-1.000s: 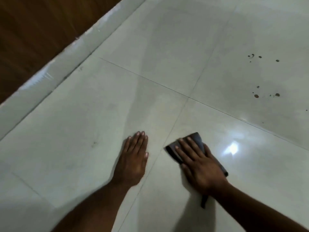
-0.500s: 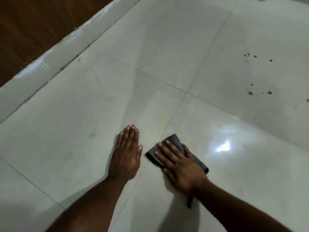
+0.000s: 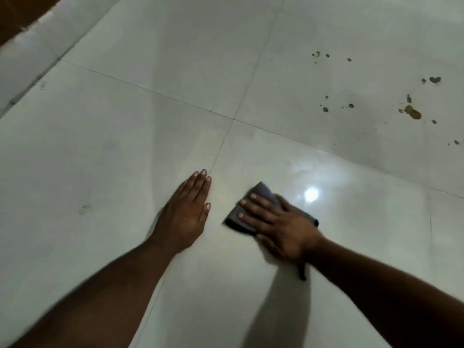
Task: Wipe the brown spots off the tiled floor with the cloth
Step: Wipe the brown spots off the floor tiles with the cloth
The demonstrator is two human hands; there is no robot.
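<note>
My right hand (image 3: 281,222) lies flat on a folded dark grey cloth (image 3: 241,217) and presses it onto the glossy pale tiled floor (image 3: 150,121). A dark corner of the cloth sticks out under my wrist. My left hand (image 3: 187,212) rests palm down on the floor just left of the cloth, fingers together, holding nothing. Several brown spots (image 3: 411,113) are scattered over the tile at the far right, well away from the cloth; smaller dark specks (image 3: 325,109) lie left of the largest blotch.
A pale raised skirting (image 3: 27,56) runs diagonally along the upper left, with brown wood (image 3: 15,11) behind it. Grout lines cross near the middle. A bright light glare (image 3: 311,194) shines on the tile right of the cloth. A faint smudge (image 3: 85,209) marks the left tile.
The view has swung right, bringing more brown spots into sight at the right. My right hand and the cloth slid left and then back right; my left hand stays planted.
</note>
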